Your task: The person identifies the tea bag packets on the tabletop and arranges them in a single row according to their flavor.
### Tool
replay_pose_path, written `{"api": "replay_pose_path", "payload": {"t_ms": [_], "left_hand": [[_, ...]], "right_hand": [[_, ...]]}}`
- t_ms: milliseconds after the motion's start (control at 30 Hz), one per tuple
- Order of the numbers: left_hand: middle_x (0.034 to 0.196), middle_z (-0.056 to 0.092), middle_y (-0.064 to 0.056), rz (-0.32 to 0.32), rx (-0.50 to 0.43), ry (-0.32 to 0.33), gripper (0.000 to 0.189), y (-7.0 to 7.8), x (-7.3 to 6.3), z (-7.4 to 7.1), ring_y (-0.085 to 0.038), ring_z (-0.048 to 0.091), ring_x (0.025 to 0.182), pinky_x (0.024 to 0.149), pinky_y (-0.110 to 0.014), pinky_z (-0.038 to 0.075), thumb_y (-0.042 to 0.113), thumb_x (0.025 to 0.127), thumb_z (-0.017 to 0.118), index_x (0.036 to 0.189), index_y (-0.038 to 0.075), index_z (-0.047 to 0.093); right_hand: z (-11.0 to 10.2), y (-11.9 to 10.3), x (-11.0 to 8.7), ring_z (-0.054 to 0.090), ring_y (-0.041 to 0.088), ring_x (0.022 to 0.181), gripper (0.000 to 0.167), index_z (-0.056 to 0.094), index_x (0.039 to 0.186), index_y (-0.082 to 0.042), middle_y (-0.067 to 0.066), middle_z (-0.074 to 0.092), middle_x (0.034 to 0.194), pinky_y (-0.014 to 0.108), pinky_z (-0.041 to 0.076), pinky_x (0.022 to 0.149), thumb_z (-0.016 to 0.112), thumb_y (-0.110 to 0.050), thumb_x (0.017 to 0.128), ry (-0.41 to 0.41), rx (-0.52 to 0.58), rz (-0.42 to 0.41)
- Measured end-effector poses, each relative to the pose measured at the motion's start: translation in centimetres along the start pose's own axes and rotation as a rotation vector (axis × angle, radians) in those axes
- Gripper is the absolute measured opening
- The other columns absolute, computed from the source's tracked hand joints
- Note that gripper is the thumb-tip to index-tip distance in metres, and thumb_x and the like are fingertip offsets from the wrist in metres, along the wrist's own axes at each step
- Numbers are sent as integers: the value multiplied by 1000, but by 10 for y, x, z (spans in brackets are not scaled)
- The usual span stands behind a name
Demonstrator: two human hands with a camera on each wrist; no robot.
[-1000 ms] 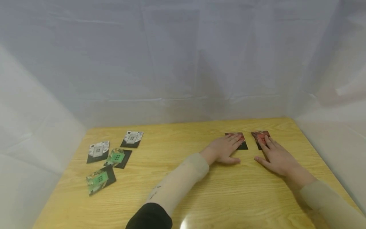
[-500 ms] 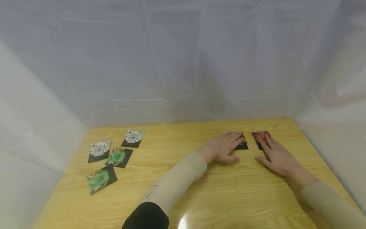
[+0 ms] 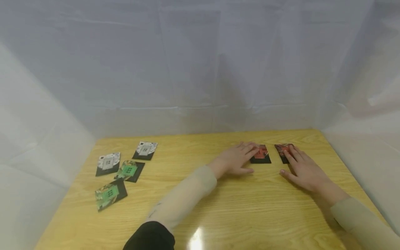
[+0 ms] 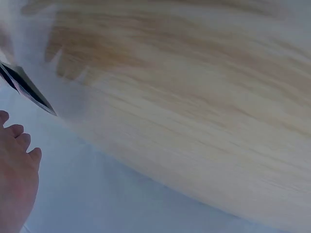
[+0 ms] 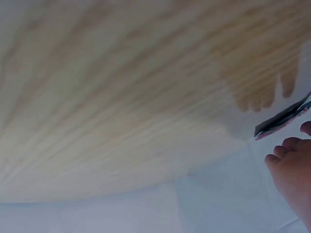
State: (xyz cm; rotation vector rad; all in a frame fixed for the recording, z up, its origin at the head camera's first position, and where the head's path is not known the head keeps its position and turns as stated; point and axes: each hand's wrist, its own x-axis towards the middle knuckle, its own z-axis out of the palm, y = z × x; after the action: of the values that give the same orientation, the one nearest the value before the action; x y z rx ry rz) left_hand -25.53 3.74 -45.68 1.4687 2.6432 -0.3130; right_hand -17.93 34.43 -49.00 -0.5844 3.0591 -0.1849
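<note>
Left hand [image 3: 234, 159] eases off left red packet [image 3: 261, 154] (likely placed)
Neither outstretched hand grips anything; right hand [image 3: 306, 172] rests on right red packet [image 3: 280, 148], both packets near the desk's [image 3: 250, 205] far edge.

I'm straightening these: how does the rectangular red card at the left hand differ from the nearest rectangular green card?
The rectangular red card sits nearly straight, the rectangular green card askew. Left-hand fingers partly cover the red; the green is uncovered. Both have black ends.

Free lane between hands [image 3: 307, 173]; red packet [image 3: 261, 155] intrudes.
</note>
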Motion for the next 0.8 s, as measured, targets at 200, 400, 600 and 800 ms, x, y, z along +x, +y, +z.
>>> {"api": "replay_pose_path", "payload": {"t_ms": [200,400,600,800], "left_hand": [[180,8,-13,-29,-37,17,85,-16,-20,5,-30,10,168,139,-43,10,64,109,40,172,14,14],[179,14,-17,-51,-70,51,81,-33,-42,8,-34,16,167,139,-48,13,61,109,44,170,12,22],[179,11,-16,-90,-111,68,82,-49,-63,6,-35,14,167,138,-50,11,58,108,47,171,12,21],[179,13,-19,-121,-145,92,80,-65,-83,6,-37,15,167,138,-52,12,55,109,50,170,12,23]], "right_hand": [[-5,-8,4,21,55,159,92,26,164,9,35,21,171,68,26,127,55,-57,106,7,0,-11],[-13,-20,12,26,54,157,89,30,163,9,36,25,170,65,26,129,56,-55,106,22,-21,-62],[-18,-31,23,26,54,157,86,32,162,7,35,26,170,66,23,130,55,-54,106,24,-19,-97],[-24,-43,35,25,54,158,84,32,164,5,34,23,171,68,25,128,54,-54,108,16,-16,-116]]}}
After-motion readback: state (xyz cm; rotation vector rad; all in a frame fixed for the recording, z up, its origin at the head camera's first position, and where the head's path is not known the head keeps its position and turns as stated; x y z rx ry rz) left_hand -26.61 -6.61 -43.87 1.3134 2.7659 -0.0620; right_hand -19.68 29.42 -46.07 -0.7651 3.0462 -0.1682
